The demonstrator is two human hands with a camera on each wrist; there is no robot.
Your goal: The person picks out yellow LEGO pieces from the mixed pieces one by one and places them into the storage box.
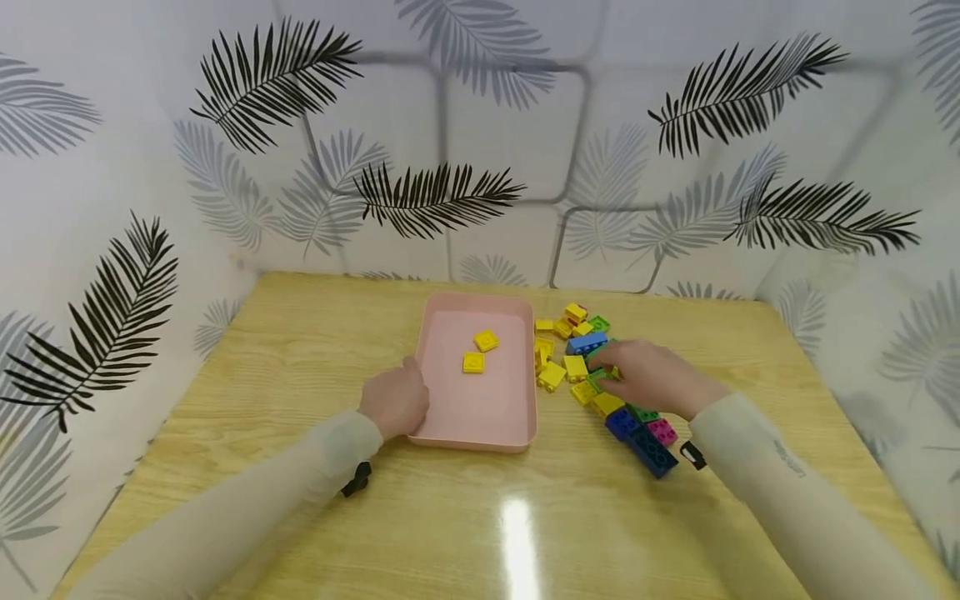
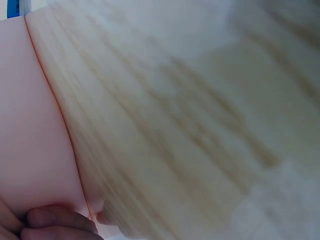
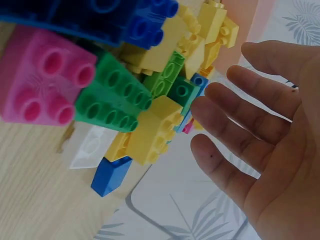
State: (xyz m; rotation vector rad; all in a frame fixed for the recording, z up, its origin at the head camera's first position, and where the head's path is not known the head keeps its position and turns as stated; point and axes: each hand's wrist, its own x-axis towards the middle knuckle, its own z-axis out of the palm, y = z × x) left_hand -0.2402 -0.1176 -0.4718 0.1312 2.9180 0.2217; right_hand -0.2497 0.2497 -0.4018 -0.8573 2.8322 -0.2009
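My left hand [image 1: 396, 398] grips the left wall of a pink plastic tray [image 1: 468, 417]. In the left wrist view curled fingers [image 2: 60, 222] show on one side of the wall and a fingertip on the other. Two square yellow toy bricks [image 1: 473, 362] lie inside the tray. Over the pile to the right hovers my right hand [image 1: 660, 377], its fingers spread apart and nothing between them. Beneath and beside it are yellow bricks [image 3: 155, 129], a long green brick [image 3: 111, 92] and a pink brick [image 3: 45, 75].
The loose pile runs along the tray's right side, with a light blue brick [image 1: 587, 343] toward the back and a dark blue brick [image 1: 651, 451] nearest me. A white brick [image 3: 89, 146] shows in the right wrist view. Leaf-patterned cloth [image 1: 495, 125] hangs behind the wooden table [image 1: 315, 333].
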